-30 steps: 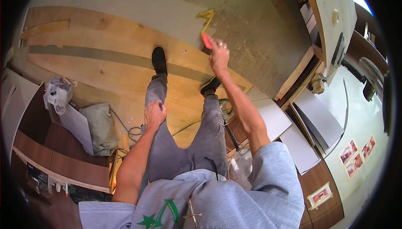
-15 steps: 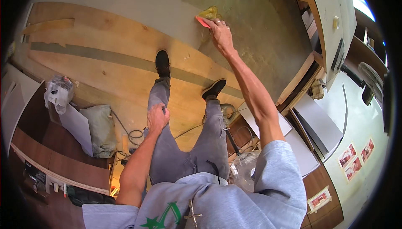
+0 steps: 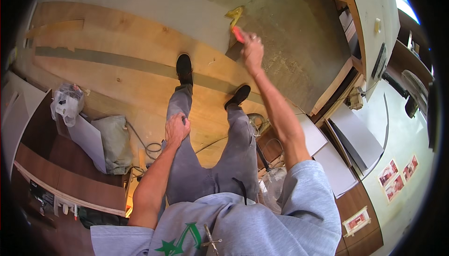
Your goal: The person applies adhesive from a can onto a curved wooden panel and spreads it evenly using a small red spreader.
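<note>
My right hand is stretched out far ahead, closed on a small red spreader. The spreader's tip touches a glossy yellow streak of glue on the grey sheet. A darker, wet-looking coat covers the sheet's right part, with ridged marks near my hand. My left hand is on my left leg above the knee, its fingers bent round the grey trouser leg. Whether anything else is under those fingers is hidden.
My black shoes stand on a plywood board at the sheet's near edge. A caged fan is beside my right leg. White panels lean to the right. A brown cabinet, a grey sack and a plastic bag are left.
My right hand has drawn the red spreader nearer and slightly right, leaving the yellow glue stretched into a streak. My left hand has stayed on the leg.
</note>
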Tool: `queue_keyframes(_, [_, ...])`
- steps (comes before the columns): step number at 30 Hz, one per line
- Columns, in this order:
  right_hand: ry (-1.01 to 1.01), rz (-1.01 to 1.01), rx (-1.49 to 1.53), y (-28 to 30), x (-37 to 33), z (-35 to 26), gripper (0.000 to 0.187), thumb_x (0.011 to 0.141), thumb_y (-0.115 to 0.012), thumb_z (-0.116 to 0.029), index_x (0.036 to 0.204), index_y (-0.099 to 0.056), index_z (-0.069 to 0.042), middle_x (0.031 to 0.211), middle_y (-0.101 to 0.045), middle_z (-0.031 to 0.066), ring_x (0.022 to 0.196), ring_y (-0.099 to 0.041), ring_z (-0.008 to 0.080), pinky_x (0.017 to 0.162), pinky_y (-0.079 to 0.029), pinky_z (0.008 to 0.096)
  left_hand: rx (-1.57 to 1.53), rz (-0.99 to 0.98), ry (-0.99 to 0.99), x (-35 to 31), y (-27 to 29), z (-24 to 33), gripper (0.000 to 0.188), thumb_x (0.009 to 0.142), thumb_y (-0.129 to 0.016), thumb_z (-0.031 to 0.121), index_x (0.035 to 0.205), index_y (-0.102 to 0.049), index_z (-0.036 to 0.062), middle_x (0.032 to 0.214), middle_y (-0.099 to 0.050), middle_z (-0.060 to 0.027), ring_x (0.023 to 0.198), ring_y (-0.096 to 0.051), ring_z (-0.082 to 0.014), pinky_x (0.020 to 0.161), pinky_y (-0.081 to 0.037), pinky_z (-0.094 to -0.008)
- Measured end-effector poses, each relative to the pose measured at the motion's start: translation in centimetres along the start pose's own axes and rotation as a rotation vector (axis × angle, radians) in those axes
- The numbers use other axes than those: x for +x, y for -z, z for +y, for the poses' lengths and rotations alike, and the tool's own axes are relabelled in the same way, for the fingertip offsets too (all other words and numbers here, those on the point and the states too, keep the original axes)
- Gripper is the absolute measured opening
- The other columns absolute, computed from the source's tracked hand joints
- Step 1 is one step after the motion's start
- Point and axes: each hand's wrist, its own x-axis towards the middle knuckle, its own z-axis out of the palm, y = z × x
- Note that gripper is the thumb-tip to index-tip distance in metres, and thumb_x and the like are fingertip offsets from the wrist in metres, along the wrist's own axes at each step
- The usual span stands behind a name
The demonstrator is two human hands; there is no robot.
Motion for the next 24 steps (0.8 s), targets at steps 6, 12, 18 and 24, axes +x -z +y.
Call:
queue_keyframes(6, [0.021,-0.237,0.355,-1.1,-8.8,-5.4,0.048,0.084,-0.056,0.003,0.125,-0.071,-0.017,0.114,-0.066,0.0146,0.104,-0.062,0.0379,0.087,-0.053,0.0498,-0.046,-0.027,0.079,-0.1,0.0,1.1,0.023,0.089,-0.065,0.024,0.103,-0.072,0.0066,0.108,-0.073,-0.0164,0.106,-0.066,-0.0365,0.094,-0.052,-0.0464])
queue_keyframes(12, [0.084,0.132,0.282,4.0,3.5,-4.2,0.054,0.083,-0.059,0.003,0.132,-0.067,-0.016,0.112,-0.066,0.0136,0.103,-0.063,0.0352,0.086,-0.052,0.0469,-0.021,-0.038,0.099,-0.6,0.2,2.3,0.025,0.089,-0.065,0.025,0.104,-0.072,0.0061,0.107,-0.074,-0.0176,0.103,-0.068,-0.0369,0.089,-0.055,-0.0473])
queue_keyframes(18, [0.413,-0.005,0.091,2.5,8.6,-2.5,0.056,0.084,-0.055,0.007,0.134,-0.067,-0.017,0.119,-0.068,0.0126,0.108,-0.065,0.0337,0.089,-0.056,0.0462,-0.069,0.07,0.118,-1.2,0.9,3.3,0.025,0.09,-0.065,0.022,0.107,-0.072,0.0063,0.106,-0.074,-0.0183,0.107,-0.067,-0.0368,0.092,-0.054,-0.0468])
queue_keyframes(24, [0.035,0.04,0.076,3.1,13.3,5.2,0.047,0.088,-0.059,-0.005,0.13,-0.069,-0.022,0.118,-0.068,0.0119,0.108,-0.065,0.0347,0.091,-0.056,0.0478,-0.145,0.258,0.008,-0.9,5.5,4.2,0.031,0.092,-0.064,0.022,0.117,-0.069,0.0041,0.116,-0.071,-0.0212,0.109,-0.066,-0.0392,0.096,-0.052,-0.0455])
